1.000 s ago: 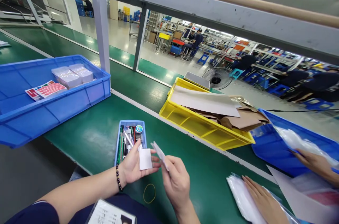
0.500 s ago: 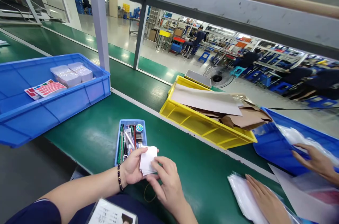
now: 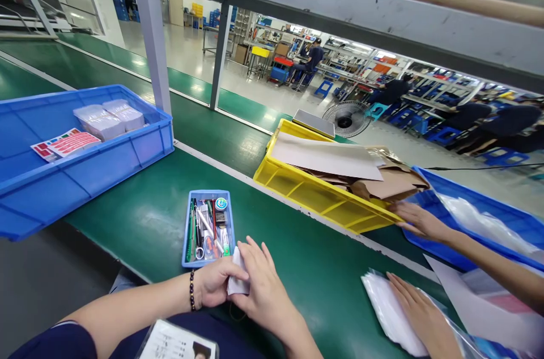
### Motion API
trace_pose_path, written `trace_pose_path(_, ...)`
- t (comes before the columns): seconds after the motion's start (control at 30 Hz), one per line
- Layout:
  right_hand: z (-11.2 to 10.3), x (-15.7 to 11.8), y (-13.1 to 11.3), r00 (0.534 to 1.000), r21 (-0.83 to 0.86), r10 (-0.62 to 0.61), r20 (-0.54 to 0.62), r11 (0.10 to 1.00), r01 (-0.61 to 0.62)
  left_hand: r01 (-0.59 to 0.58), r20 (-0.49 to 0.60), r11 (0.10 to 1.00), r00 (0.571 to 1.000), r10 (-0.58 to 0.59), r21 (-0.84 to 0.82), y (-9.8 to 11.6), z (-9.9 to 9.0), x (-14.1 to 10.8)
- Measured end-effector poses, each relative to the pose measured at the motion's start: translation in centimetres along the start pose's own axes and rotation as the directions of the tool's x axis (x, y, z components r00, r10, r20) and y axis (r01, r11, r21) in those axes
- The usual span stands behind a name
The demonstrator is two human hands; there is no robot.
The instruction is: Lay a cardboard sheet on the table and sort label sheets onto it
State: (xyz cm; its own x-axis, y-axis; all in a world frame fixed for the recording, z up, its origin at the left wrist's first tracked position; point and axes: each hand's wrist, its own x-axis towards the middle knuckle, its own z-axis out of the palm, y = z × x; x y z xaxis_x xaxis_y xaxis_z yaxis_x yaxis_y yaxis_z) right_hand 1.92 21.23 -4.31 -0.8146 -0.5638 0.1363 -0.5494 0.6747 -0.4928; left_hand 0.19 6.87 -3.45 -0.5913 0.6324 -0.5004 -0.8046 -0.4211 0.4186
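A small stack of white cards (image 3: 238, 272) is between my two hands, just above the green surface. My left hand (image 3: 216, 281) is closed on it from the left, its thumb lying over the face of the stack. From the other side my right hand (image 3: 264, 285) grips the stack's right edge, thumb below and fingers long over the top, hiding part of it. Behind my hands stands a small blue tray (image 3: 184, 234) of pens, scissors and other stationery. A beaded bracelet (image 3: 192, 290) circles my left wrist.
A large blue bin (image 3: 127, 152) with wrapped stacks and printed sheets stands at left. Ahead is a yellow crate (image 3: 306, 200) of cardboard. At right, a co-worker's hand (image 3: 419, 220) touches that crate; their other hand (image 3: 420, 313) rests on plastic bags (image 3: 385, 302) near another blue bin (image 3: 505, 220).
My right hand has moved from the face of the cards to their right edge, and the stack is now tilted upright. The co-worker's far hand went from the blue bin to the yellow crate.
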Motion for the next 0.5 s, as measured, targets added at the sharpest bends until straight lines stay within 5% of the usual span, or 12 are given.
trace_pose_path(0.2,-0.08,0.06,-0.31,0.994,0.071,0.089,0.066,0.993,-0.094,0.008,-0.029,0.998,1.000,-0.006,0.057,-0.32,-0.45,0.08)
trace_pose_path(0.5,0.42,-0.28,0.27,0.998,0.041,0.069,-0.016,0.997,-0.068,0.032,-0.093,0.996,0.995,-0.024,0.083,-0.02,-0.19,-0.18)
